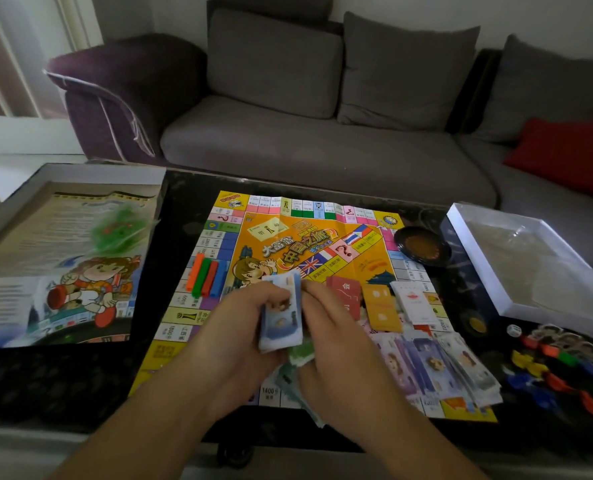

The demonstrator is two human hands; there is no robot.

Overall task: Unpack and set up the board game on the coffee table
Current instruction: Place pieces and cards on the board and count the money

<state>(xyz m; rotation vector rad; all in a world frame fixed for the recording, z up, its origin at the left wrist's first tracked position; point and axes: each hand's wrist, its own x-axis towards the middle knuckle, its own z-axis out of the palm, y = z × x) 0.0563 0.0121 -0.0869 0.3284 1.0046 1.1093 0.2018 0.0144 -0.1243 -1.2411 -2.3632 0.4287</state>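
Pale blue play-money notes (281, 317), one thick stack, held upright over the near part of the game board (357, 244). Left hand (243, 327) grips the stack's left side, fingers curled round it; right hand (336, 327) pinches its right edge, fingers bent. Exact note count not readable.

Board lies flat on the dark coffee table (63, 375). On it: four coloured bars (206, 275) side by side (orange, green, red, blue); three card piles, one red (345, 294), one orange (383, 306), one white (413, 301); a fanned spread of purple-grey notes (437, 365) at the near right corner; green notes (300, 355) under the hands.

One dark round dish (421, 247) at the board's right edge. Box lid (80, 258) on the left with a green bag (121, 226) on it; white box tray (530, 261) on the right. One white die (514, 330) beside a loose cluster of coloured tokens (561, 372), too jumbled to count.
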